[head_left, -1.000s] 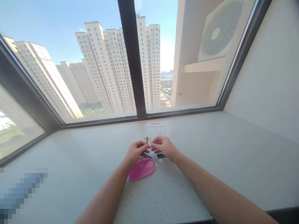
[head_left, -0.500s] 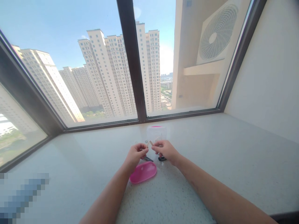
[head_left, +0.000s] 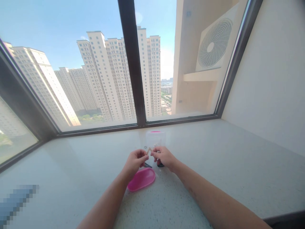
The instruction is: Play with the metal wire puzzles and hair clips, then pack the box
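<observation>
Between my two hands is a thin tan strip (head_left: 149,149), bent into a peak like an upside-down V. My left hand (head_left: 135,161) pinches its left end between thumb and fingers. The other end is in the closed fingertips of my right hand (head_left: 164,156). Just below the left fingers lies a dark grey, pointed hair clip (head_left: 148,165), partly hidden. A small black object (head_left: 160,165) shows under my right hand, mostly covered. Nearer to me, a shallow pink oval tray (head_left: 143,180) rests on the white counter, its left edge beside my left wrist.
Behind my hands stands a clear plastic box (head_left: 155,137) with a bit of pink at its top. A small dark ring (head_left: 145,147) lies to its left. The window frame (head_left: 140,125) bounds the counter at the back, and a white wall (head_left: 267,89) rises on the right.
The view has shifted slightly, so everything sits a little lower and further left. Both hands keep hold of the bent strip, and its peak looks much the same.
</observation>
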{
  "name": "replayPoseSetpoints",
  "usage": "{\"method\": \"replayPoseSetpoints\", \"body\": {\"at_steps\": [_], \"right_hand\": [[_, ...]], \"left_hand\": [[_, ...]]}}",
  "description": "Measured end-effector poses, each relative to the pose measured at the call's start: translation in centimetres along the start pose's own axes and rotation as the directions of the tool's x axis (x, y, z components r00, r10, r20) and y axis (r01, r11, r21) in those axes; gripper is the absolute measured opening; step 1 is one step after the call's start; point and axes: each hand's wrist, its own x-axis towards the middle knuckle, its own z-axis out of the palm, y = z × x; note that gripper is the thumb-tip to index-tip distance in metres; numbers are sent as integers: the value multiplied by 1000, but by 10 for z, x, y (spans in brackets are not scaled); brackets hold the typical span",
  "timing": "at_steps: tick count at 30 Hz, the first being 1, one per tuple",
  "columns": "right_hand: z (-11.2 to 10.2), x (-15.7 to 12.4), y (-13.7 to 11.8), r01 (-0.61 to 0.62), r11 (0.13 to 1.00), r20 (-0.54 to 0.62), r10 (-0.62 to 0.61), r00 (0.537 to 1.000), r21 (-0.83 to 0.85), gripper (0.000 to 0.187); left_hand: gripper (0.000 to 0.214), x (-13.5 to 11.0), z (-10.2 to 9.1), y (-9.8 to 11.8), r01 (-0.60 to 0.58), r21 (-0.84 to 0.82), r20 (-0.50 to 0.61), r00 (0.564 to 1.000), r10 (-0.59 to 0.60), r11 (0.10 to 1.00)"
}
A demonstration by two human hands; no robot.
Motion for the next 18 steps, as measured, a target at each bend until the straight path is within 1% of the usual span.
{"method": "replayPoseSetpoints", "body": {"at_steps": [5,9,14,18], "right_hand": [[0,-3,-2,21,1000,7,-21,1000,-20,24],[2,-1,2,56,998,-16,-56,998,4,25],[2,2,7,52,998,-14,-52,999,40,21],[1,0,3,49,998,-45,-47,998,41,19]], "left_hand": [[23,1,0,-2,-11,2,-38,999,11,1000],[23,1,0,0,0,16,-51,999,0,1000],[25,1,1,0,30,42,-82,996,-26,999],[26,1,0,-2,11,49,-77,997,-8,999]]}}
